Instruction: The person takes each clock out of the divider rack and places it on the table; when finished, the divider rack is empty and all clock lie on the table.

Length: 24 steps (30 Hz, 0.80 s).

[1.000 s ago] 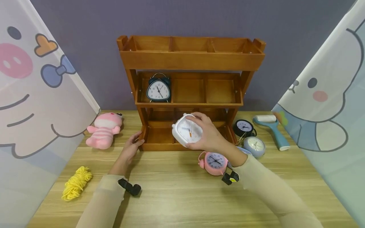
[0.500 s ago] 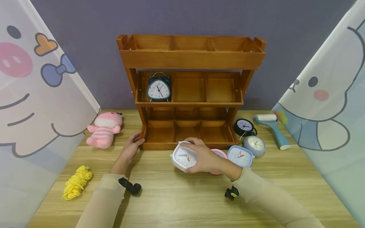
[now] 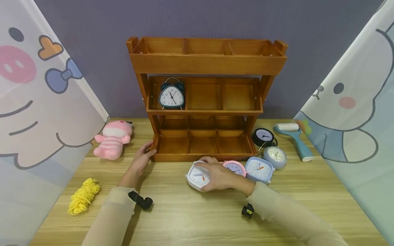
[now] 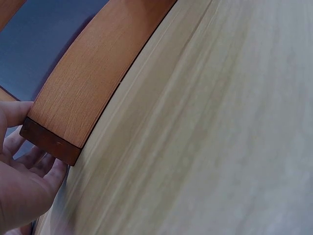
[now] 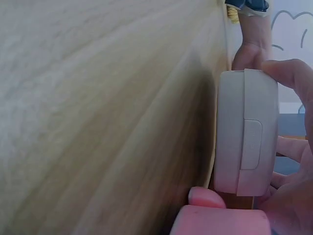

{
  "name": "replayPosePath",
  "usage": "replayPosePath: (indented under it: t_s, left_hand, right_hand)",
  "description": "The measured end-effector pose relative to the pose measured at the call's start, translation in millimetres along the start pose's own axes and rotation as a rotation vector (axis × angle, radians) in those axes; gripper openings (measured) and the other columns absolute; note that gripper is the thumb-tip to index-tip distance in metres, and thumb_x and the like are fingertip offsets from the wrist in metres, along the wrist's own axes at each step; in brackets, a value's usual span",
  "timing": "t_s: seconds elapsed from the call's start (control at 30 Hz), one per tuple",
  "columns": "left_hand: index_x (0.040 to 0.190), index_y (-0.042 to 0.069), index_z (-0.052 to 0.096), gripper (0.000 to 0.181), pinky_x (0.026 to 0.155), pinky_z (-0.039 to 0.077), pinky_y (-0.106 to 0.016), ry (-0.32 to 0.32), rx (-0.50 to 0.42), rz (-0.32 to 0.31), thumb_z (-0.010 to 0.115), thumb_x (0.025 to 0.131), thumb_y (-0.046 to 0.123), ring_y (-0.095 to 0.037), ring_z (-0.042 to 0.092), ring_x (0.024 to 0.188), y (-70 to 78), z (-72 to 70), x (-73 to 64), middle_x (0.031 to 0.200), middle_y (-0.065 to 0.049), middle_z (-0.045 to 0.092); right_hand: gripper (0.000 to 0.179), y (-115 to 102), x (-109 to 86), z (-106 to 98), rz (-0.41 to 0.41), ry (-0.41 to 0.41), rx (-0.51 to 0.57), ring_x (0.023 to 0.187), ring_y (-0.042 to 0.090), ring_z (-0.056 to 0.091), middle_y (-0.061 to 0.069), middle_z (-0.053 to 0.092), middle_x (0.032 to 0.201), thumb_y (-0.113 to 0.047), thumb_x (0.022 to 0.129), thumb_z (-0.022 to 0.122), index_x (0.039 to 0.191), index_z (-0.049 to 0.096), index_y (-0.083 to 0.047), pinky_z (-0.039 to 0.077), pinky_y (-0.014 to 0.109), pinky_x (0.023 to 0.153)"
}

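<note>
My right hand (image 3: pixel 220 173) holds a white alarm clock (image 3: pixel 198 176) from its right side, face up, in front of the shelf. In the right wrist view the thumb and fingers span this white clock (image 5: pixel 244 132), which sits at or just over the tabletop; contact is hard to tell. A pink alarm clock (image 3: pixel 235 167) lies right beside it, partly behind my hand. My left hand (image 3: pixel 143 157) grips the lower left corner of the brown wooden shelf (image 3: pixel 206 65). In the left wrist view, thumb and fingers lie around the end of the shelf's side panel (image 4: pixel 98 63).
A dark green alarm clock (image 3: pixel 171 96) stands in the middle tier's left compartment. To the right lie a blue clock (image 3: pixel 259 169), a round pale clock (image 3: pixel 275 157), a black clock (image 3: pixel 263 136) and a lint roller (image 3: pixel 297 140). A pink plush toy (image 3: pixel 112 140) and yellow rope (image 3: pixel 84 196) lie left.
My right hand has carried the white clock down from the shelf's front toward me and lowered it. The lower compartments and blue clock came into view. My left hand stays put.
</note>
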<state>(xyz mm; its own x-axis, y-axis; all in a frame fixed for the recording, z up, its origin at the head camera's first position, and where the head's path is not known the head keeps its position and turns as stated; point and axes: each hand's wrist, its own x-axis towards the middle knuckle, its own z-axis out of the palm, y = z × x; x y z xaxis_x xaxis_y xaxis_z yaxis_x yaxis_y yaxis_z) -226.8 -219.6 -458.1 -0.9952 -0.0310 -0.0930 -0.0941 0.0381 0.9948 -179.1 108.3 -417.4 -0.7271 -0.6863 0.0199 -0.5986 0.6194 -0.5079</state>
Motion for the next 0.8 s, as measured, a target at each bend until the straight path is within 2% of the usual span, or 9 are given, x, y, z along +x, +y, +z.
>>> replayPosePath:
  t_s: [0.23, 0.47, 0.8]
  left_hand:
    - [0.151, -0.002, 0.028, 0.055, 0.111, 0.022, -0.048, -0.008, -0.018, -0.016, 0.049, 0.1, 0.002, -0.036, 0.021, 0.14, 1.3, 0.9, -0.4, 0.156, -0.021, 0.02]
    - [0.151, -0.002, 0.028, 0.055, 0.112, 0.021, -0.05, -0.004, -0.013, -0.009, 0.049, 0.1, 0.001, -0.036, 0.019, 0.141, 1.2, 0.5, -0.2, 0.156, -0.022, 0.019]
    - [0.151, -0.001, 0.027, 0.055, 0.111, 0.022, -0.049, -0.009, -0.005, -0.014, 0.049, 0.1, 0.002, -0.037, 0.02, 0.14, -0.2, -1.1, 0.0, 0.157, -0.023, 0.018]
  right_hand:
    - [0.084, 2.8, 2.1, 0.9, 0.046, -0.011, 0.015, 0.129, 0.031, 0.036, 0.012, 0.039, 0.144, -0.035, 0.065, 0.085, 0.14, 0.053, -0.016, 0.034, 0.062, 0.095]
    - [0.083, 4.3, 5.0, 0.6, 0.092, -0.028, 0.04, 0.129, 0.035, 0.036, 0.013, 0.036, 0.146, -0.03, 0.068, 0.086, 0.141, 0.052, -0.016, 0.038, 0.053, 0.097]
    - [0.084, 1.9, 6.7, 0.4, 0.126, -0.033, 0.054, 0.129, 0.035, 0.036, 0.014, 0.035, 0.147, -0.03, 0.068, 0.087, 0.142, 0.051, -0.015, 0.037, 0.052, 0.099]
